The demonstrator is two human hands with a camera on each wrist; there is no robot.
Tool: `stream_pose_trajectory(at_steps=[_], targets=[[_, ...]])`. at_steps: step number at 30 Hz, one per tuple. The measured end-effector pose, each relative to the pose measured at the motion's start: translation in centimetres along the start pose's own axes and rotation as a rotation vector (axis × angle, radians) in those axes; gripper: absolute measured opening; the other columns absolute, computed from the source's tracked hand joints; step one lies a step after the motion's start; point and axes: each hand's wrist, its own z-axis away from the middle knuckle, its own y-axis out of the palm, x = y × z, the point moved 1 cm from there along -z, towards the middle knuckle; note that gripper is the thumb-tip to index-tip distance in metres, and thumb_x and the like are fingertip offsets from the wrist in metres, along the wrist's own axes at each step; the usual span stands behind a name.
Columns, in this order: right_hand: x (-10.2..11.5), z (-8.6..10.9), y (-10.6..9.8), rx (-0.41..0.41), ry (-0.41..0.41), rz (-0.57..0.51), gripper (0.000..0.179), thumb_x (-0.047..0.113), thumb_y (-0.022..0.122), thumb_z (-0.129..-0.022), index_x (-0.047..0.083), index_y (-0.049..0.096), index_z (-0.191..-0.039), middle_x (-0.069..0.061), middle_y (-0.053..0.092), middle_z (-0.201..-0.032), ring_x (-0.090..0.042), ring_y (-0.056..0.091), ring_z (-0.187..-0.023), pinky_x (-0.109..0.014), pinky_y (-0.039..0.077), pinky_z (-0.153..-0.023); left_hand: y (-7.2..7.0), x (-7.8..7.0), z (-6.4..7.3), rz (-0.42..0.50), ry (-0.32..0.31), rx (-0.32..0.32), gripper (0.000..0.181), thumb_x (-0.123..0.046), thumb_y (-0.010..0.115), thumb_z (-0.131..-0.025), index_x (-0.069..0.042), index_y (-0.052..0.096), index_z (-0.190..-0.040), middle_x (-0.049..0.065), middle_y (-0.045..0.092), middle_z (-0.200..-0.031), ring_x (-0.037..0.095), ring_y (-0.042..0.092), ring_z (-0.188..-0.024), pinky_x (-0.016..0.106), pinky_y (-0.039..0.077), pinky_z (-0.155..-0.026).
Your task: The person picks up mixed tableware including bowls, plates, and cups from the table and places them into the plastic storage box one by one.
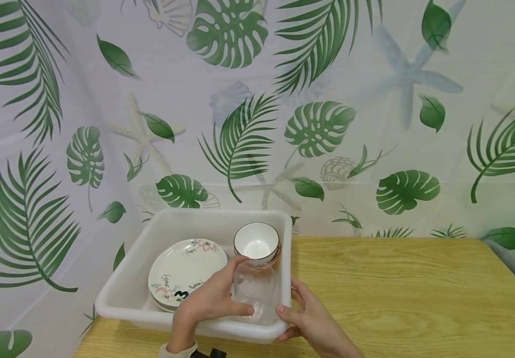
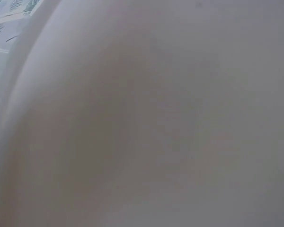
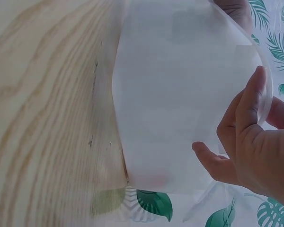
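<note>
A white plastic tub [image 1: 127, 315] stands on the table, shown in the head view. My left hand [image 1: 210, 296] reaches over its front rim and grips a clear, see-through container [image 1: 261, 293] between thumb and fingers; its exact kind is hard to tell. My right hand [image 1: 308, 313] holds the tub's front right corner, thumb at the rim and fingers along the outside. The right wrist view shows this hand [image 3: 255, 137] against the outer wall [image 3: 175, 94]. A pale blurred surface [image 2: 146, 118] fills the left wrist view, hiding the left hand there.
Inside the tub, stacked white plates [image 1: 190, 268] with a floral pattern lie at left. White dark-rimmed bowls [image 1: 256, 241] are nested at the back right. The wooden table [image 1: 396, 293] extends to the right. A leaf-patterned cloth [image 1: 257, 124] hangs behind.
</note>
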Motion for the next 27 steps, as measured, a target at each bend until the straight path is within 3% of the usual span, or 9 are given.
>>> stream_pose_trajectory(at_steps=[11,17,21,27], targets=[[0.0,-0.1,0.3,0.001,-0.008,-0.003,0.077,0.009,0.059,-0.099,-0.003,0.008,-0.155,-0.032,0.028,-0.149,-0.027,0.063,-0.095,-0.029,0.058,-0.062,-0.5,-0.2,0.4,0.013,-0.059,0.013,0.101,-0.029,0.089,-0.072,-0.004,0.027,-0.148,0.019,0.06,-0.124,0.031,0.064,-0.106,0.042,0.052,-0.089],[-0.1,-0.3,0.4,-0.007,-0.018,0.007,0.075,0.007,0.059,-0.099,-0.003,0.01,-0.154,-0.032,0.026,-0.15,-0.026,0.063,-0.094,-0.028,0.057,-0.061,-0.6,-0.4,0.5,0.002,-0.067,0.019,0.106,-0.027,0.088,-0.073,-0.003,0.021,-0.151,0.02,0.059,-0.127,0.031,0.063,-0.106,0.043,0.051,-0.09],[0.0,-0.4,0.2,-0.007,-0.032,0.018,0.077,0.009,0.06,-0.098,-0.005,0.009,-0.154,-0.033,0.026,-0.15,-0.027,0.064,-0.092,-0.031,0.058,-0.062,-0.7,-0.4,0.6,0.021,-0.063,0.018,0.112,-0.029,0.087,-0.075,-0.005,0.012,-0.155,0.025,0.053,-0.136,0.034,0.058,-0.117,0.048,0.047,-0.099],[-0.1,-0.2,-0.5,-0.018,-0.023,0.075,0.079,0.011,0.065,-0.096,-0.005,0.014,-0.154,-0.034,0.029,-0.148,-0.025,0.065,-0.09,-0.034,0.058,-0.067,-0.7,-0.7,1.2,0.071,-0.076,-0.005,0.11,-0.038,0.083,-0.08,-0.01,0.009,-0.157,0.029,0.037,-0.15,0.034,0.04,-0.138,0.053,0.033,-0.112]])
